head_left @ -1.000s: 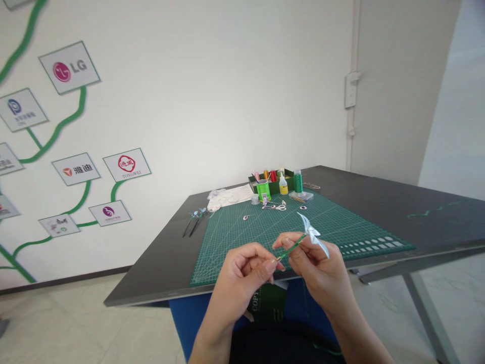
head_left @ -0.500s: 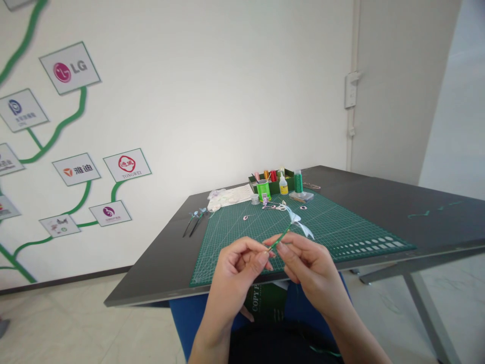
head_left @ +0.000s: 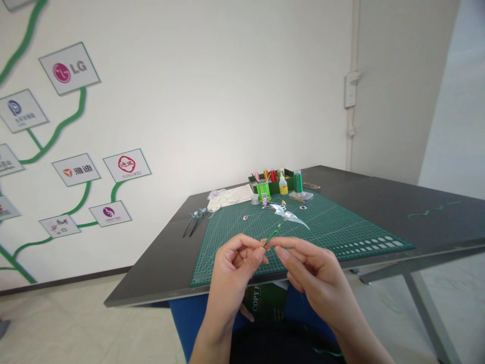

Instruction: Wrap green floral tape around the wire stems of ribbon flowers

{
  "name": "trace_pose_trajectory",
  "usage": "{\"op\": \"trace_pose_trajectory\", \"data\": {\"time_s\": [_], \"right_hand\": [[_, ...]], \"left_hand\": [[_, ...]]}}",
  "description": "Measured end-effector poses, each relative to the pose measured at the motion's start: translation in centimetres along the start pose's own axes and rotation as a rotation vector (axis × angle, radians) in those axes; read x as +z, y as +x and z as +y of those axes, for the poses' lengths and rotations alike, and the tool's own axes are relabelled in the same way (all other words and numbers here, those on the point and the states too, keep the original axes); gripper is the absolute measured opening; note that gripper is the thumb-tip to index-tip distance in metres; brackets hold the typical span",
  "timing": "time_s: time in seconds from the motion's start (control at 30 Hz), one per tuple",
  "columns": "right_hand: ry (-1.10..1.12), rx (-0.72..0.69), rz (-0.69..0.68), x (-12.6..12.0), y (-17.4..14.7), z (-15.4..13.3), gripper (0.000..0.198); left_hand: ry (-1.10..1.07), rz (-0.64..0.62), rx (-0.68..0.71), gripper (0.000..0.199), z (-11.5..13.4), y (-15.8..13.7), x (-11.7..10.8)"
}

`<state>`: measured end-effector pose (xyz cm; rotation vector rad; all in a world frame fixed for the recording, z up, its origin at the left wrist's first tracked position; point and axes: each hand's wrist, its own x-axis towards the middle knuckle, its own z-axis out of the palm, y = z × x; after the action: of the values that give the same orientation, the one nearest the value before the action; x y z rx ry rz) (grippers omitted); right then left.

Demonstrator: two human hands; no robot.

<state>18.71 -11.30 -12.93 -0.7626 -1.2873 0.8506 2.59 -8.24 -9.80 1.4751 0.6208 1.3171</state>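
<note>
My left hand (head_left: 242,263) pinches the lower end of a thin green-wrapped stem (head_left: 273,233) between thumb and forefinger. Pale blue, pointed petals (head_left: 290,215) spread from the stem's top, above the green cutting mat (head_left: 227,247). Beside it is my right hand (head_left: 310,265), its forefinger reaching to the stem near the left fingertips. The right thumb lies close under that forefinger; whatever is between them is too small to make out. A green thread (head_left: 328,352) lies over my dark clothing.
Behind the hands stand a green tin (head_left: 263,189), a glue bottle (head_left: 283,185), a green thread spool (head_left: 298,181) and a box of spools (head_left: 290,177). Two blue-topped stems (head_left: 196,222) lie left on the dark table (head_left: 159,268). Green thread scraps (head_left: 428,211) lie right.
The petals have turned about the stem and now spread flatter to both sides. My right thumb and forefinger have shifted down the stem, baring more of its green wrapping.
</note>
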Motion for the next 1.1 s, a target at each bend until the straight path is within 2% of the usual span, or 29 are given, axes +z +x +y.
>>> {"op": "trace_pose_trajectory", "data": {"time_s": [0.3,0.67,0.87,1.1], "right_hand": [[0.007,-0.019,0.037,0.26,-0.08,-0.29,0.046],[0.066,-0.032,0.069,0.83,-0.17,-0.29,0.040],[0.060,-0.006,0.079,0.63,-0.10,-0.05,0.042],[0.086,0.004,0.052,0.67,-0.01,-0.34,0.042]], "left_hand": [[-0.059,0.009,-0.009,0.040,-0.06,-0.04,0.22],[0.022,0.014,0.050,0.036,-0.07,-0.17,0.30],[0.030,-0.034,0.062,0.036,0.07,-0.17,0.34],[0.079,-0.009,0.071,0.037,0.10,0.05,0.38]]}}
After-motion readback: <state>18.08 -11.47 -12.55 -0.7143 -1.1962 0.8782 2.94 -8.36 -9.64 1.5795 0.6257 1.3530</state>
